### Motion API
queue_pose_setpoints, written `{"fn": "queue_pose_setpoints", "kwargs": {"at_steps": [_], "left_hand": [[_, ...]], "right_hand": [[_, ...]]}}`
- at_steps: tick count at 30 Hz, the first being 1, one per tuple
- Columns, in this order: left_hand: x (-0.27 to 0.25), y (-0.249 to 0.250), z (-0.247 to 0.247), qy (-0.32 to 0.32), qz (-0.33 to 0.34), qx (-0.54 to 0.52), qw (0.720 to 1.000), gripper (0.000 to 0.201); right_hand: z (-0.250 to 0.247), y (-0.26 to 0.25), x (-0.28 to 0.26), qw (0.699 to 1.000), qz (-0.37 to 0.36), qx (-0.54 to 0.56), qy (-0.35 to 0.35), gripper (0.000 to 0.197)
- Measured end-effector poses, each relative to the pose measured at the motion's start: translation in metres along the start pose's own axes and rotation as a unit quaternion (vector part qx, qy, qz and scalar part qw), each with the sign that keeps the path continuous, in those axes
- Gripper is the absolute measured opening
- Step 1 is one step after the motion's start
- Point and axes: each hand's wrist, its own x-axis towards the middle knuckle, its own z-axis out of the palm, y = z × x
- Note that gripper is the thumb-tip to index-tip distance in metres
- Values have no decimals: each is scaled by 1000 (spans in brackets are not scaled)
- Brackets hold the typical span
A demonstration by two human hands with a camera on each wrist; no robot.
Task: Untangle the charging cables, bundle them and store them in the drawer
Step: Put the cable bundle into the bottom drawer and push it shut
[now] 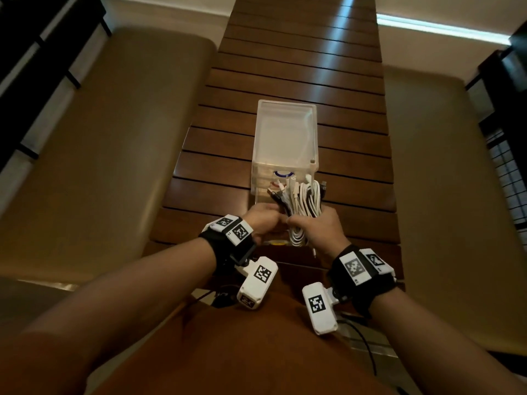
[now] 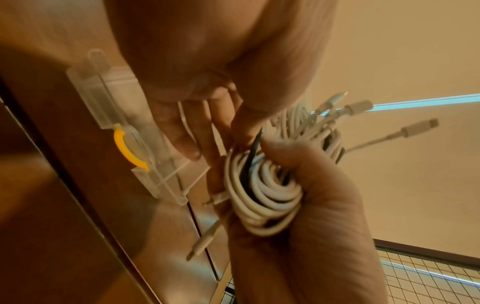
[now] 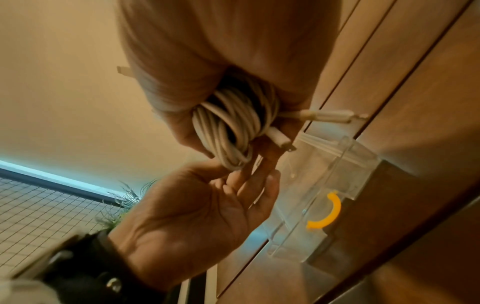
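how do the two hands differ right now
The right hand is closed around the cable bundle, carrying it; the left hand only touches the bundle with nearly straight fingers. The right palm is hidden by cables; the left palm shows open. Both hover over the clear drawer box.

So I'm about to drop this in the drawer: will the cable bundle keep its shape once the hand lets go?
Probably not. The cable bundle shows no tie; only the right hand grips its loops, so they would likely spring loose. Its free plug ends stick out and look apt to snag. It seems light, held in one hand, and floppy.
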Motion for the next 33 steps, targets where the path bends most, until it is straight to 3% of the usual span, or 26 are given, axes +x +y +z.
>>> {"fn": "queue_pose_setpoints", "kwargs": {"at_steps": [4,7,12,18,19,22,25,29,33], "left_hand": [[1,-4,3,18,42,-16,999,32],[4,-2,-3,36,32,-25,999,33],[12,15,-19,79,12,81,994,20],[22,19,-29,-20,1,215,976,12],[25,17,-31,-7,15,239,971,3],[28,15,-34,66,80,377,920,18],[26,16,-34,161,93,446,876,25],[32,15,-39,200,112,439,869,32],[34,7,-37,211,128,436,865,38]], "right_hand": [[5,1,0,999,-30,-25,12,29],[7,6,9,998,-25,-58,1,31],[22,19,17,990,-7,-128,53,31],[38,20,28,978,37,-201,41,35],[39,20,29,979,40,-198,39,36],[44,23,29,977,40,-203,43,37],[51,26,36,965,72,-249,35,58],[56,30,41,950,85,-300,-5,95],[45,26,40,911,83,-398,-77,97]]}}
